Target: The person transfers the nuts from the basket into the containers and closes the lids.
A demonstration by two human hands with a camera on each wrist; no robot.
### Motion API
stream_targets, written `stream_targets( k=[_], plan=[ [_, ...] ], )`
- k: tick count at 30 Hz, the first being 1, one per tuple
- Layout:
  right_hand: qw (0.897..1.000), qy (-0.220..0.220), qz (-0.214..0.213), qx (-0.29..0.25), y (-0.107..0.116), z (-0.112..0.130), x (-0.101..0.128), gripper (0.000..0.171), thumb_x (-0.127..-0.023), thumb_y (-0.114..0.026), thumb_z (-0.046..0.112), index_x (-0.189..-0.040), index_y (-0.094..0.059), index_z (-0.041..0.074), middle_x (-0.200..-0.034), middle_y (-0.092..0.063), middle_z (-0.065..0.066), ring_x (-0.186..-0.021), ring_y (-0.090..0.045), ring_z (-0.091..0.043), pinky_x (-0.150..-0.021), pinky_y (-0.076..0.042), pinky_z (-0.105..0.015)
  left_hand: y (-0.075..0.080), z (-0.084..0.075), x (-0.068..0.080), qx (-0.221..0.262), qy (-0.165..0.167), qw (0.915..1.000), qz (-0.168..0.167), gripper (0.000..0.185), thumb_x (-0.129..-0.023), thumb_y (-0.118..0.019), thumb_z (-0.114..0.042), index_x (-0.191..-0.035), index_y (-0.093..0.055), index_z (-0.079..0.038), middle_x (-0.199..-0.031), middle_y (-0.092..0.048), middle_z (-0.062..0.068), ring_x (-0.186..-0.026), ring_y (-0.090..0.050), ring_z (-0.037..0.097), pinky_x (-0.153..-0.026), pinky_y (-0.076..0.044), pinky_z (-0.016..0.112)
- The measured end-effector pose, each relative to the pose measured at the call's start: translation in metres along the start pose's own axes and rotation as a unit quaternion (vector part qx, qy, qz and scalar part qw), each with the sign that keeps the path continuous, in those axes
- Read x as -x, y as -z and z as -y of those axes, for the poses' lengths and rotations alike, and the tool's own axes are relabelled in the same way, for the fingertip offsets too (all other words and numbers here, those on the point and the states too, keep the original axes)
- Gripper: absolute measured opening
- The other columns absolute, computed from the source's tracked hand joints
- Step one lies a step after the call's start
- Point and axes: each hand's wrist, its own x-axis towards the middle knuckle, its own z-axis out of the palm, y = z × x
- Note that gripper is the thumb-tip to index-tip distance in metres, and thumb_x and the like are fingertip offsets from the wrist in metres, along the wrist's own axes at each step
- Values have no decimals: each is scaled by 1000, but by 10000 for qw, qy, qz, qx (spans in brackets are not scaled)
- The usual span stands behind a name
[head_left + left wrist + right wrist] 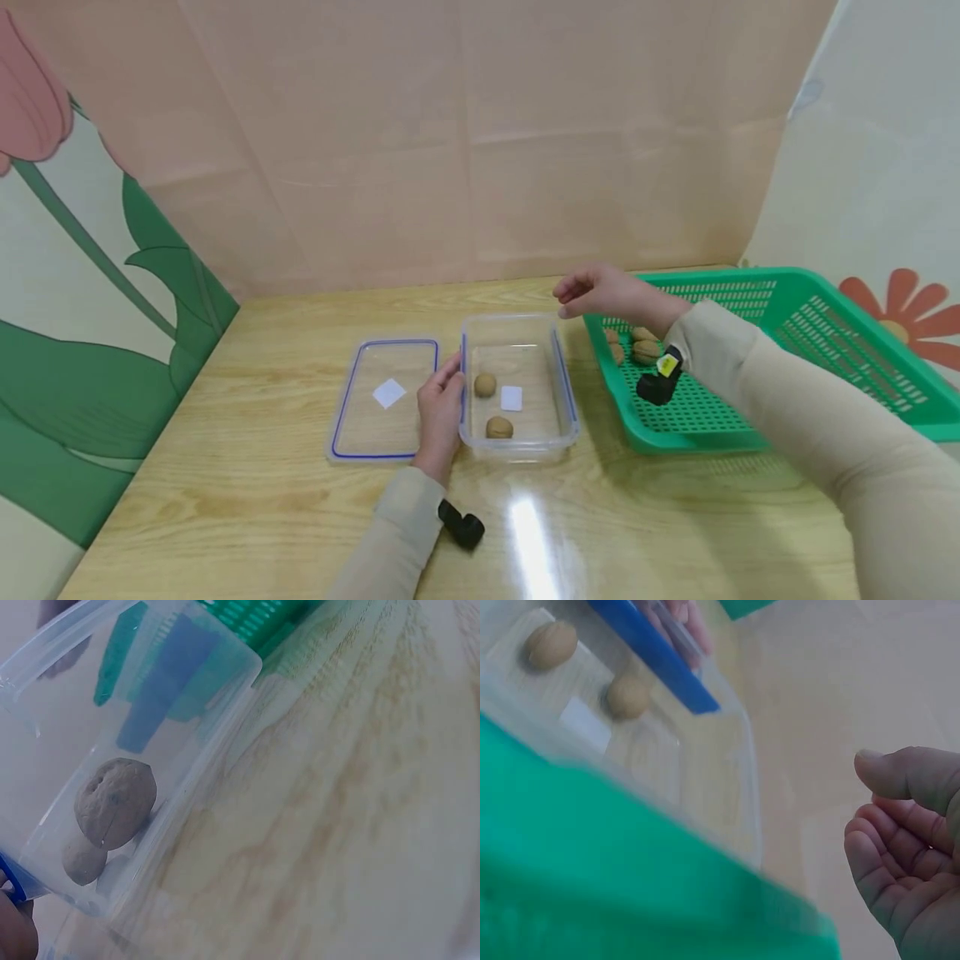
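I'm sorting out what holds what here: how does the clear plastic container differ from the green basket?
The clear plastic container is see-through with solid walls and a blue-edged rim; the green basket is opaque with slotted walls and looks larger. The container holds two walnuts, the basket a few more. The left hand rests against the container's side, while the right hand, holding nothing, hovers by the basket's corner. Both are rectangular, open-topped and on the wooden table.

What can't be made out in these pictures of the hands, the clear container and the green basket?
- Walnuts in the green basket: head view, the right hand and its sleeve cover part of the pile, so no count.
- Left hand: left wrist view, cut off by the bottom-left edge.
- Green basket: right wrist view, only a close blur.
- White label in the clear container: too small to read.
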Motion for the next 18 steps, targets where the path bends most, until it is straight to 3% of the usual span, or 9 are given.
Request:
stream_targets(
  k=[5, 12, 18],
  plan=[
    [9999, 83, -91, -38, 12, -21, 13, 39, -85, -66, 18, -118, -55, 0, -118, -57, -16, -109, -53, -26, -95, -46, -42, 0, 0, 0, -59, -41, 10000, 10, 34, -86, -54, -6, -119, -63, -12, -121, -62, 6, -102, -54, 17, -85, -48, 24],
    [9997, 86, -229, -99, 22, -53, 30, 45, -83, -68, 24, -119, -55, 0, -114, -59, -16, -96, -57, -12, -83, -52, -29, 0, 3, -1, 31, -125, 9999, 12, 34, -87, -53, -4, -119, -63, -9, -126, -59, 6, -112, -52, 18, -91, -46, 25],
    [9992, -31, -385, -114, 27, -79, 40, 49, -83, -69, 23, -122, -52, -2, -114, -58, -16, -92, -57, -7, -82, -52, -32, 0, 3, -2, 78, -138, 9999, -9, 34, -86, -54, -4, -119, -63, -9, -125, -60, 6, -112, -52, 19, -91, -46, 25]
  ],
)
